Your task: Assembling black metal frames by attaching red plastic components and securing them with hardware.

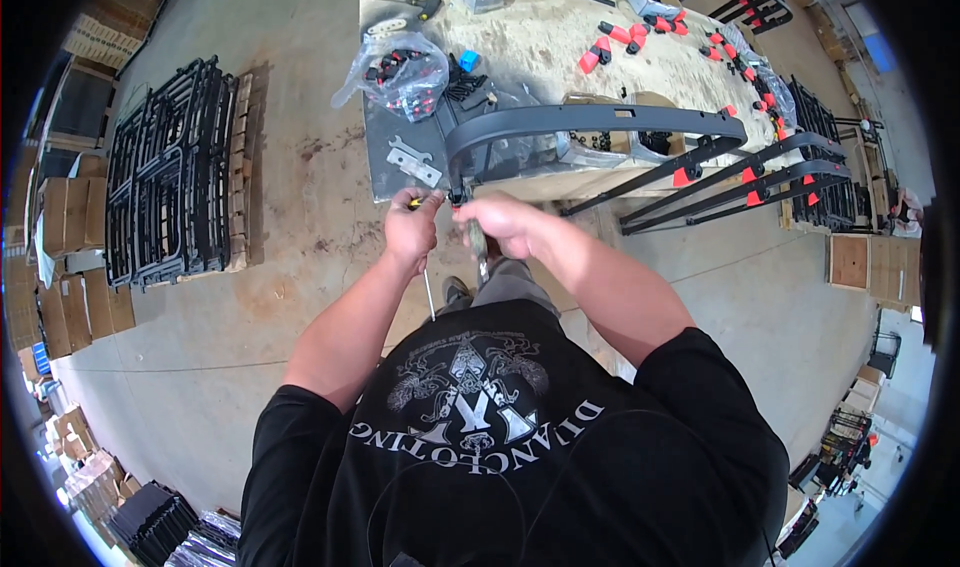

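Note:
A black curved metal tube frame (590,119) lies along the near edge of the workbench, its left end bending down toward me. My left hand (410,231) is closed around a screwdriver (428,285) whose thin shaft points back toward my body; a bit of yellow handle shows at the fingers. Its fingertips are by the tube's end. Right beside it, my right hand (500,223) is closed at that same end, where a small red piece shows. Below its fingers hangs a worn greenish-grey thing with a shiny tip, its kind unclear.
On the workbench (520,52) lie a wrench (410,151) beside a metal plate, a plastic bag of parts (405,79), red and black caps (630,37) and open boxes of black pieces. More tube frames (740,187) lean at the right. Stacked black frames (175,172) stand on the left.

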`<action>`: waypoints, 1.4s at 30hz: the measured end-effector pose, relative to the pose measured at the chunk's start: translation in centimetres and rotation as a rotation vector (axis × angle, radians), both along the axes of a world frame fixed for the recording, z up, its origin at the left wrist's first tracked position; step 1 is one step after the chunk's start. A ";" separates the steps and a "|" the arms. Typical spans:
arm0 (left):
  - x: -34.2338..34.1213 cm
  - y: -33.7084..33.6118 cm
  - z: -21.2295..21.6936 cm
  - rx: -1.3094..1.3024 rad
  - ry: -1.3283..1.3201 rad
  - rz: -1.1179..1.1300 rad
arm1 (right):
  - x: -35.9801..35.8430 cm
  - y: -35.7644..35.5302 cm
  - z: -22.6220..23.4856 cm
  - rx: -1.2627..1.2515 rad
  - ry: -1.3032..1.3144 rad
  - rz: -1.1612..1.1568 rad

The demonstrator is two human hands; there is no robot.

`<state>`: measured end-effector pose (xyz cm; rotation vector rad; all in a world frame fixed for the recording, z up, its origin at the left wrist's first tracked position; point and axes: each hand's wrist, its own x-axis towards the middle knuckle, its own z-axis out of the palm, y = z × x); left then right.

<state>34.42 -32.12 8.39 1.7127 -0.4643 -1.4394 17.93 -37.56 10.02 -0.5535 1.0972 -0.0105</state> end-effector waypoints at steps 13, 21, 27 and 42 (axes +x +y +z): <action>-0.3 -0.9 -2.9 -0.154 -0.009 0.007 | 0.1 1.4 -2.0 -0.607 0.259 0.381; 0.1 -0.2 -1.8 -0.108 0.016 0.031 | 0.3 1.5 0.3 -0.400 0.247 0.276; 0.4 -0.2 -3.1 -0.142 -0.015 0.002 | 1.4 1.9 0.1 -0.418 0.322 0.352; -0.8 -0.6 -4.7 -0.231 -0.149 0.005 | 0.1 1.7 -1.2 -0.541 0.371 0.393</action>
